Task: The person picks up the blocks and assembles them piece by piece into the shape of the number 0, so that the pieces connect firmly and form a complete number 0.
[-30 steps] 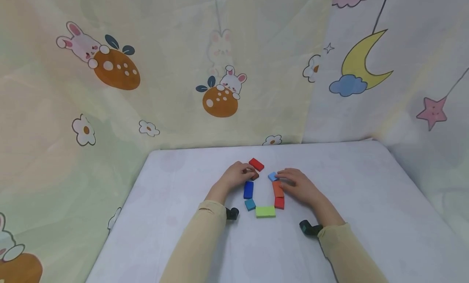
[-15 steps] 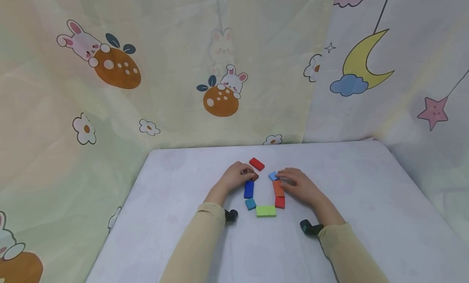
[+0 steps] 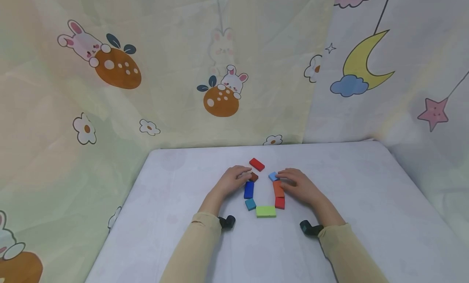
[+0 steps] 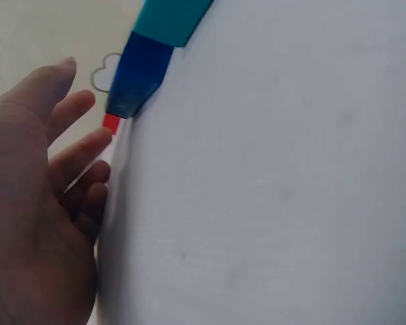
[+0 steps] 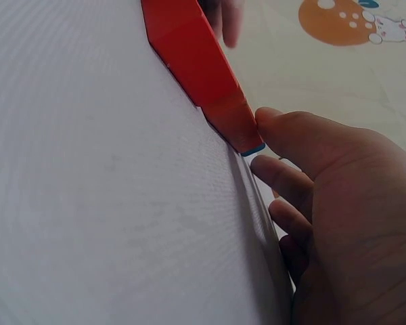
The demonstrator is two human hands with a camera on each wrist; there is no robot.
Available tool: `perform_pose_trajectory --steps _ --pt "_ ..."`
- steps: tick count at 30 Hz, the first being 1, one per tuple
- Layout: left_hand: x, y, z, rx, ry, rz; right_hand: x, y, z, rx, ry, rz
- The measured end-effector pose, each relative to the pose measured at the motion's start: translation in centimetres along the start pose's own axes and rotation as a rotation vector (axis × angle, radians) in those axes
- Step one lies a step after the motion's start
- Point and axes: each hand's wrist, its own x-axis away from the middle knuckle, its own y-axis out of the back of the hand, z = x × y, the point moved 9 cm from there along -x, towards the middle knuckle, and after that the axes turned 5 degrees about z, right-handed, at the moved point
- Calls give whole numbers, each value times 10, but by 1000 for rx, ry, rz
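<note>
In the head view several coloured blocks lie in a loose ring. My left hand (image 3: 231,180) is left of the brown block (image 3: 254,177), fingers relaxed, holding nothing. Below that block are a dark blue block (image 3: 249,190) and a teal block (image 3: 250,204). My right hand (image 3: 299,186) rests at the ring's right side, fingers loosely extended. Its fingertips are at the light blue block (image 3: 272,176), and its thumb is against or very near the orange block (image 5: 235,120). A red block (image 3: 280,202) touches the orange one's near end.
A lime green block (image 3: 265,211) lies at the ring's near side and another red block (image 3: 257,164) at its far side. All rest on a white-covered table (image 3: 165,234). Behind rises a printed cloth backdrop (image 3: 176,71). Each wrist wears a small dark camera (image 3: 310,228).
My left hand has let go of the brown block and drawn back slightly left and toward me, its fingers loosening. The right hand and the blocks look unmoved.
</note>
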Motion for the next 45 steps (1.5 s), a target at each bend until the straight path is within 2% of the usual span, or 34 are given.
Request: perform_pose_trajectory --steps 5,11,17,27,39,45 --pt "17 -8 0 -87 -6 36 1 1 -1 7 7 -7" --pt "31 -14 2 -201 -7 -6 2 1 -1 6 15 -9" --pt "34 -15 -1 -313 -33 -30 1 0 0 -1 0 1" --pt "38 -14 -3 -356 -21 -45 -1 1 0 9 1 1" --pt "41 -14 -2 -352 -4 -74 0 0 1 4 19 2" --pt "44 -13 -4 -349 -3 -90 0 0 -1 -8 -1 4"
